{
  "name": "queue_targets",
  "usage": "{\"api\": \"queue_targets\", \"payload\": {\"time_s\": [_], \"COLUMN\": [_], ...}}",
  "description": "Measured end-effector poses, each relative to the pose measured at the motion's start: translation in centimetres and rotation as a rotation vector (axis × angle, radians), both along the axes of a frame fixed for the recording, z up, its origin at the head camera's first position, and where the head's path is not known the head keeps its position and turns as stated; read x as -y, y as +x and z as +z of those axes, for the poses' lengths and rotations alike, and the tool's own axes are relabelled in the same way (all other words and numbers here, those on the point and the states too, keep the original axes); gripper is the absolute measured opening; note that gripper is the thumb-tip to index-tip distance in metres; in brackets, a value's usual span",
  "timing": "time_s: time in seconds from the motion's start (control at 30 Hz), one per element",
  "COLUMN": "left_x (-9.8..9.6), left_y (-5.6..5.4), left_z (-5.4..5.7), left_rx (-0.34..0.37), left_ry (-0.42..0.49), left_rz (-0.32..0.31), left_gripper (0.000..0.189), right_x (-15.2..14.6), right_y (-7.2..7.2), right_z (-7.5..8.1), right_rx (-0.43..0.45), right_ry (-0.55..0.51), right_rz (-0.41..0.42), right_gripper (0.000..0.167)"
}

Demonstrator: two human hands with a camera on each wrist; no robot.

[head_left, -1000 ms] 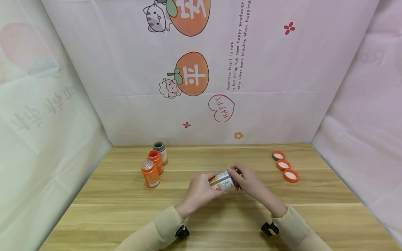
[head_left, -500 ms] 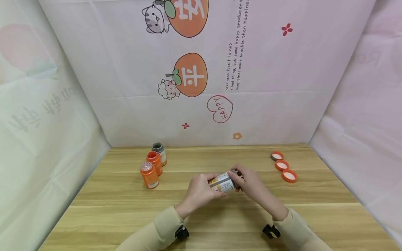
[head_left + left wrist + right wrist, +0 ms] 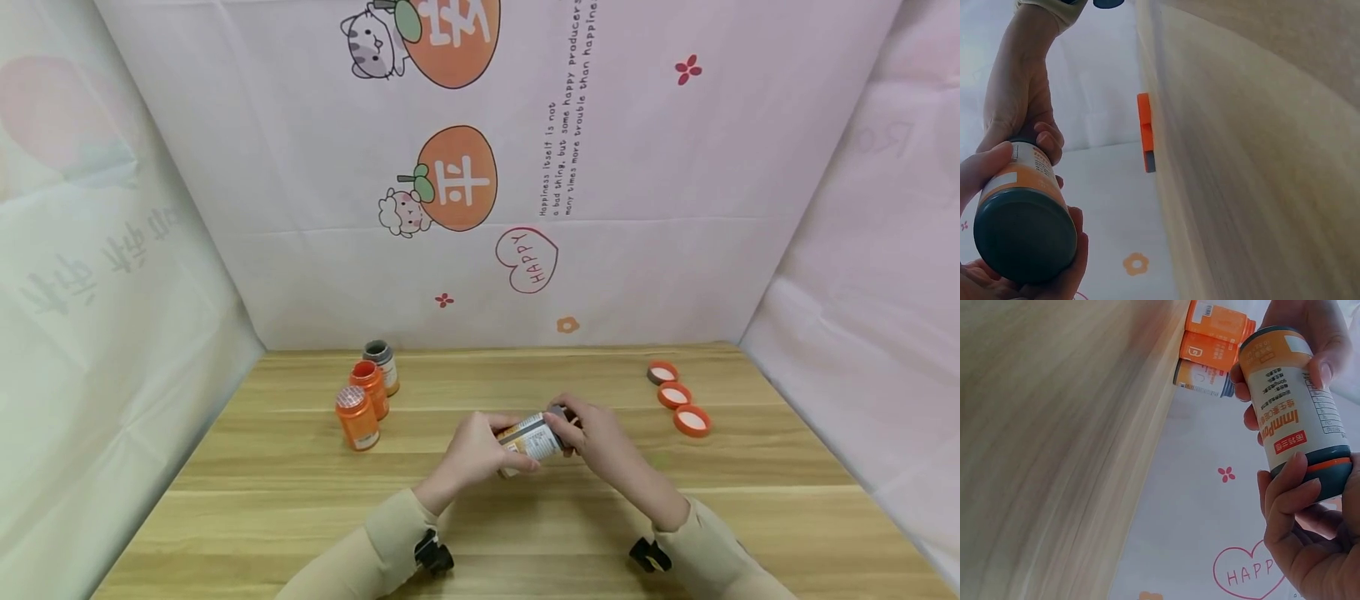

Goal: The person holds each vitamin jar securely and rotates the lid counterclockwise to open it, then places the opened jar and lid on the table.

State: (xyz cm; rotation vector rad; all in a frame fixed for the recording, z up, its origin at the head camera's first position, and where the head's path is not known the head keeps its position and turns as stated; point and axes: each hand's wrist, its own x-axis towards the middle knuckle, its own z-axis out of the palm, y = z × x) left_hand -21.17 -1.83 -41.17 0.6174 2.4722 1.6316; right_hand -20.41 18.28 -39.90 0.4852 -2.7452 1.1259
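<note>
A supplement bottle [image 3: 531, 438] with an orange and white label is held tilted above the table, between both hands. My left hand [image 3: 476, 454] grips its body near the base, thumb across the label. The fingers of my right hand [image 3: 600, 429] curl round the dark cap [image 3: 1330, 477] at the other end. An orange ring [image 3: 1329, 464] shows between cap and body in the right wrist view. The dark base [image 3: 1025, 234] faces the camera in the left wrist view. The head view leaves much of the cap hidden behind the right fingers.
On the left stand an orange bottle [image 3: 357, 421] with a silvery seal, an open orange bottle [image 3: 371, 387] and an open grey-necked bottle [image 3: 384, 367]. Three caps, a grey-sided one [image 3: 662, 372] and two orange ones [image 3: 692, 421], lie in a row on the right.
The bottle has turned and tilted slightly in the left hand, so its lower end now shows below the thumb. More of the cap shows by the right fingers. Bottles and caps on the table stay put.
</note>
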Motion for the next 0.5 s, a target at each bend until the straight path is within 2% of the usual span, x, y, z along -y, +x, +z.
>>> {"api": "queue_targets", "payload": {"time_s": [0.33,0.5], "left_x": [0.24,0.25], "left_y": [-0.64,-0.71], "left_z": [-0.26,-0.33], "left_rx": [0.125,0.141], "left_ry": [0.073,0.084], "left_rz": [-0.045,-0.051], "left_gripper": [0.04,0.037], "right_x": [-0.24,-0.52], "right_y": [-0.11,-0.15], "right_z": [-0.28,-0.46], "right_rx": [-0.059,-0.104], "right_ry": [-0.024,-0.032], "right_rz": [0.048,0.097], "right_gripper": [0.023,0.019]}}
